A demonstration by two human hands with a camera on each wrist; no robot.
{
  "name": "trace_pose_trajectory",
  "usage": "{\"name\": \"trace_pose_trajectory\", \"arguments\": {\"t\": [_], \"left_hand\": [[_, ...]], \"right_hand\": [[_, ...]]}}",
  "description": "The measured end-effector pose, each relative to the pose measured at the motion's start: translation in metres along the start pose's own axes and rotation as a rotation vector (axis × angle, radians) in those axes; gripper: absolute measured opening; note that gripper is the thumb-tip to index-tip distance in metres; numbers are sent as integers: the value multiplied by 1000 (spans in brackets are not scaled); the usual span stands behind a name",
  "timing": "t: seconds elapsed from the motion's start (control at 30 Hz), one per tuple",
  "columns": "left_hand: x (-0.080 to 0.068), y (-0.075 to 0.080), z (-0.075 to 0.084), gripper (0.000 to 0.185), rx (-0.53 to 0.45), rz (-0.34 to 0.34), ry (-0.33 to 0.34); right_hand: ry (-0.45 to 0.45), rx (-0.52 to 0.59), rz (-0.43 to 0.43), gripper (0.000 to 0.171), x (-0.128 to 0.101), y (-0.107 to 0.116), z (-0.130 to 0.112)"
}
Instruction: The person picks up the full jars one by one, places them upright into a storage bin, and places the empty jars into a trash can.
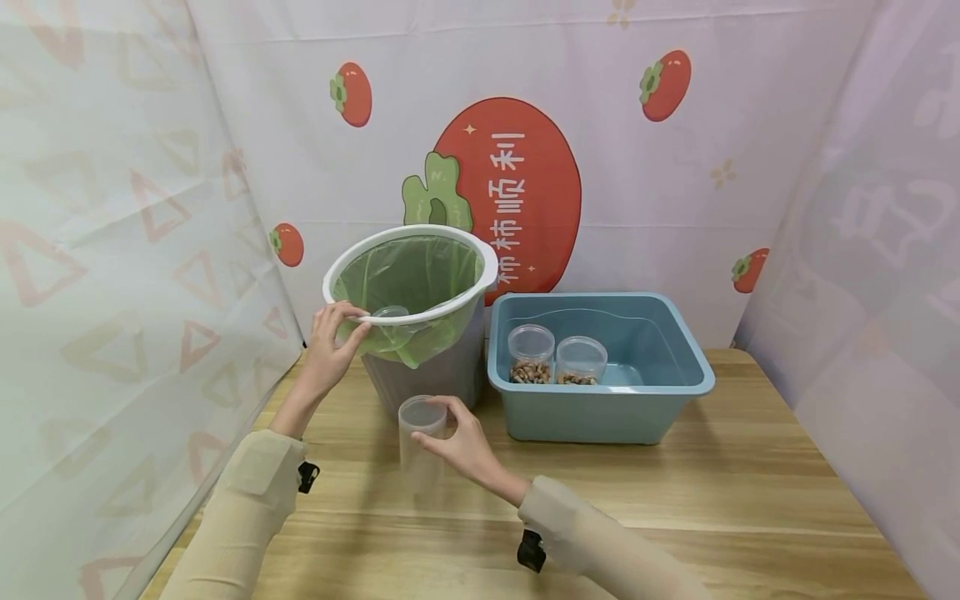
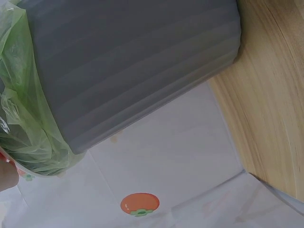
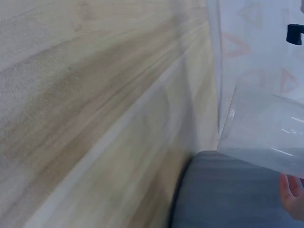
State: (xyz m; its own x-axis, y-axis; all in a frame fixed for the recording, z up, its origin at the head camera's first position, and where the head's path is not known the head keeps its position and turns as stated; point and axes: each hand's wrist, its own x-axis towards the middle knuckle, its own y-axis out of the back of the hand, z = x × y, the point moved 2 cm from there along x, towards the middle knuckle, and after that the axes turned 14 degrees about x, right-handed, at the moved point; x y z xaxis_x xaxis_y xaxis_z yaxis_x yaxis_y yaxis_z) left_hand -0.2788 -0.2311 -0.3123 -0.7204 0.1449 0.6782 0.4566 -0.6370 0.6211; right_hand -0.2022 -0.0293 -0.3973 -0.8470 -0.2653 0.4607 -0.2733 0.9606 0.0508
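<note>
A grey trash bin with a white rim and a green bag stands on the table. My left hand grips its front left rim, thumb and fingers at the bag's edge. A round clear edge shows just inside the bin near those fingers; the rest is blurred by the bag. In front of the bin my right hand holds a clear plastic jar between thumb and fingers. That jar looks see-through in the right wrist view, with no contents visible.
To the right of the bin is a blue basin. Inside it sit two clear jars, a left one and a right one, both with brown, nut-like pieces at the bottom. A patterned cloth hangs behind the wooden table.
</note>
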Motion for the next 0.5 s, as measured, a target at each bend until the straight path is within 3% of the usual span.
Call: {"name": "trace_pose_trajectory", "arguments": {"t": [0.5], "left_hand": [[0,-1,0,16,4,22,-9]], "right_hand": [[13,7,22,41,18,30,-36]]}}
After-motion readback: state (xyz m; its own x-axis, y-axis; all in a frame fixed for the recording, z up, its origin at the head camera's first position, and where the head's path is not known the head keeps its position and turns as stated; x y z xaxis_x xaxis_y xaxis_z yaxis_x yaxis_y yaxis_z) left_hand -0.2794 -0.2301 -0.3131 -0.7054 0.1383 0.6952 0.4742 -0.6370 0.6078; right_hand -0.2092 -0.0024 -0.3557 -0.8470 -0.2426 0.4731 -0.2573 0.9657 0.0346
